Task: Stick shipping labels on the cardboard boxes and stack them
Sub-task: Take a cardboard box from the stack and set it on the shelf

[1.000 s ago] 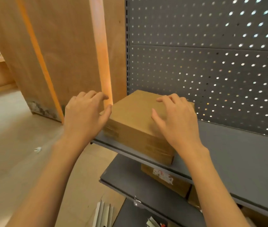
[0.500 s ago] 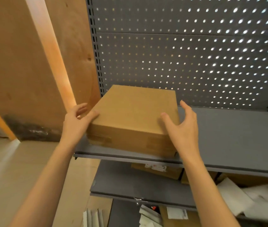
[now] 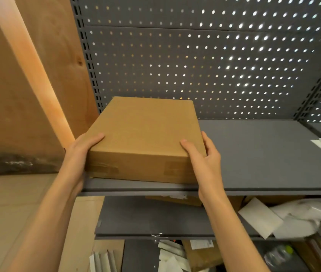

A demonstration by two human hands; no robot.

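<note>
A flat, matte brown cardboard box (image 3: 146, 138) sits at the left end of a smooth grey shelf (image 3: 269, 154) before a perforated back panel (image 3: 214, 65). The left hand (image 3: 81, 152) and right hand (image 3: 203, 160) now grip its near corners, thumbs on top, tighter than a moment ago

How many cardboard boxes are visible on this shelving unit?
3, possibly more hidden: a flat brown cardboard box held on the top grey shelf, one partly hidden beneath that shelf, and another among papers lower down.
</note>
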